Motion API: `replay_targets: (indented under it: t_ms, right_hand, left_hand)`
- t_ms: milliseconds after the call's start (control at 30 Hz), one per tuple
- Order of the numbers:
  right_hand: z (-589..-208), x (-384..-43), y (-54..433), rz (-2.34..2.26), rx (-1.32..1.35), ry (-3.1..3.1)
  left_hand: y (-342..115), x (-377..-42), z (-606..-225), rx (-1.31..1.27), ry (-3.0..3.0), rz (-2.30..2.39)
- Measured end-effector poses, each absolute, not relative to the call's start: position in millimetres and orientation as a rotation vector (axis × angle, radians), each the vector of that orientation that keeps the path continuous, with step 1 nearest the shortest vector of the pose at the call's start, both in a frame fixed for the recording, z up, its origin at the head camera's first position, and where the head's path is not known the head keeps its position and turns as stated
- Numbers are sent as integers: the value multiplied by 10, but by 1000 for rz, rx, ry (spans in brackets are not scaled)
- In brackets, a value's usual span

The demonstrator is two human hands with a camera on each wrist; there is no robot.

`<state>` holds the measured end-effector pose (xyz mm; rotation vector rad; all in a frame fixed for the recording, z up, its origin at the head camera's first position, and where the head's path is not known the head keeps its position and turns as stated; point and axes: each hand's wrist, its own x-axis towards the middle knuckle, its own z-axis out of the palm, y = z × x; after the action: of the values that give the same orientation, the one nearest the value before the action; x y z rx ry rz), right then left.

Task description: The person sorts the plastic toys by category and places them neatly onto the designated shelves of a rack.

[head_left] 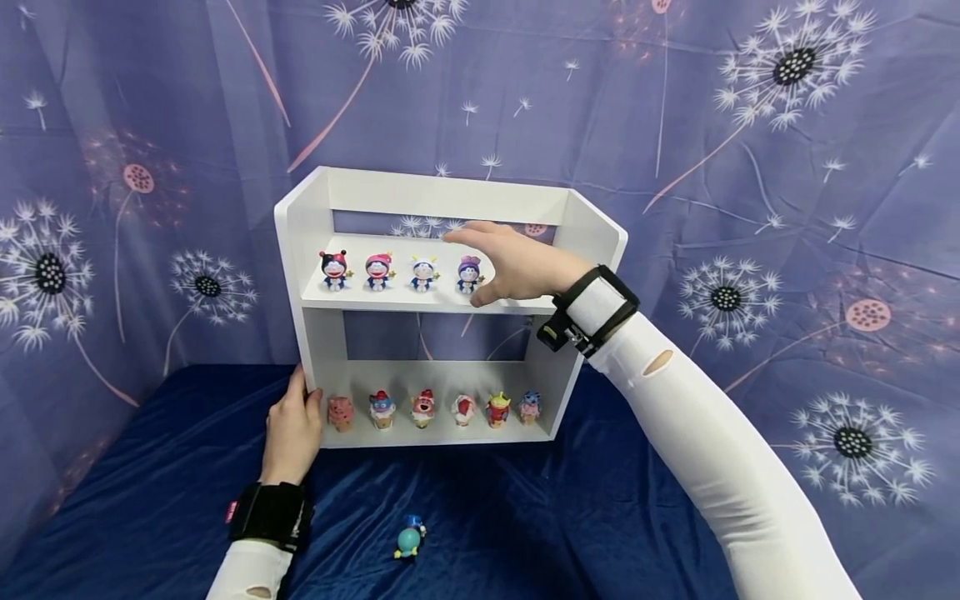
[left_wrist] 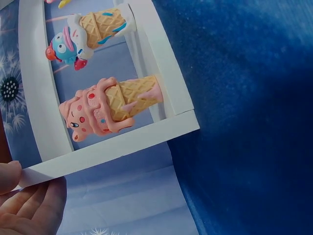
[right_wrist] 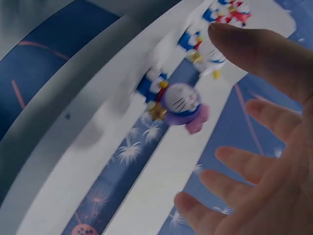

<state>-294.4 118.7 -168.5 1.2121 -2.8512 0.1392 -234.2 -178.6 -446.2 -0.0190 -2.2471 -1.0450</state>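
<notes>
A white two-tier shelf [head_left: 450, 187] stands upright on the blue cloth. My left hand [head_left: 291, 432] grips its left side panel [left_wrist: 105, 152], with the thumb on one side and the fingers on the other. On the upper tier, my right hand [head_left: 517, 262] is spread around the right side of a purple-hatted cat figurine [right_wrist: 180, 104]. In the right wrist view a gap shows between the fingers and that figurine. To its left stand a white-headed figurine [head_left: 422, 275], a pink-hatted one [head_left: 378, 272] and a red-and-black-hatted one [head_left: 333, 271].
Several ice-cream-cone figurines line the lower tier, among them a pink one [left_wrist: 95, 110] at the left end and a blue-topped one [head_left: 530, 407] at the right. A teal-and-blue figurine [head_left: 408, 540] lies on the blue cloth [head_left: 525, 525] before the shelf. Behind hangs a dandelion-patterned curtain [head_left: 540, 100].
</notes>
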Motion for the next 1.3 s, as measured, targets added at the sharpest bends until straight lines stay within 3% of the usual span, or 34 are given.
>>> replay_targets:
  t_ms: [233,500,933,1300]
  right_hand:
    - [-1821,-2707,1268,215,1304,-2640]
    - [-2226,-2444,1348,293,1470,-2396]
    - [-3089,-2085,1320,394,1611,-2421]
    - [-3814,-1836,1085,142,1798,-2525]
  left_hand:
    - [-1796,-2327,-4447,-12,-2239,-1050]
    - [-1804,-2317,-4457,-5,-2248,-1044]
    - [-1791,-2346,-4445,0,-2265,-1053]
    - [-1788,-2328,-4461,-4,-2269,-1050]
